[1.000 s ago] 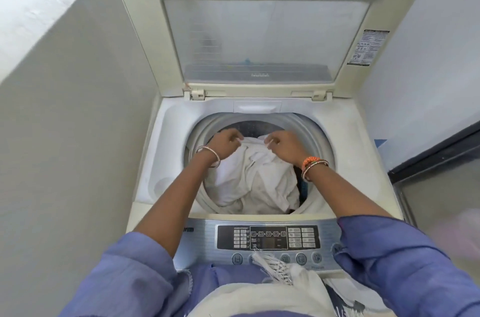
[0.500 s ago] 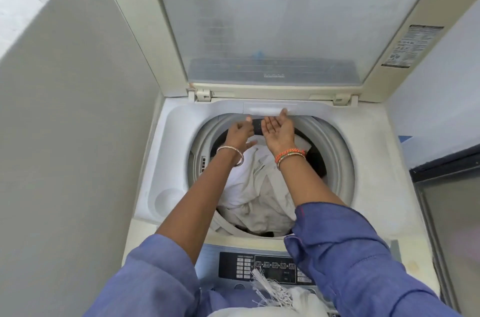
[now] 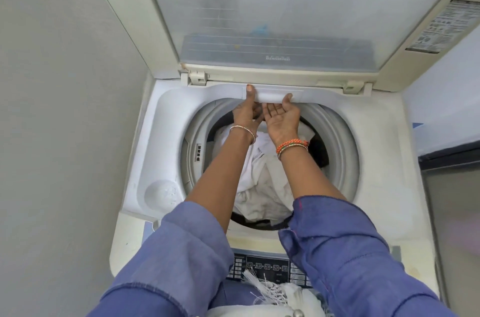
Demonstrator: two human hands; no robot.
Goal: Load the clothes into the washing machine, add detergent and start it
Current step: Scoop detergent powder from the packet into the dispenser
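Reaching over the drum (image 3: 335, 132) of a top-loading washing machine (image 3: 376, 187), a person sets both hands on the small white drawer (image 3: 272, 94) at the drum's far rim, below the raised lid (image 3: 272, 5). The left hand (image 3: 245, 114) hooks a thumb over the drawer; the right hand (image 3: 281, 119), palm up, curls its grip under it. Pale clothes (image 3: 262, 187) fill the drum.
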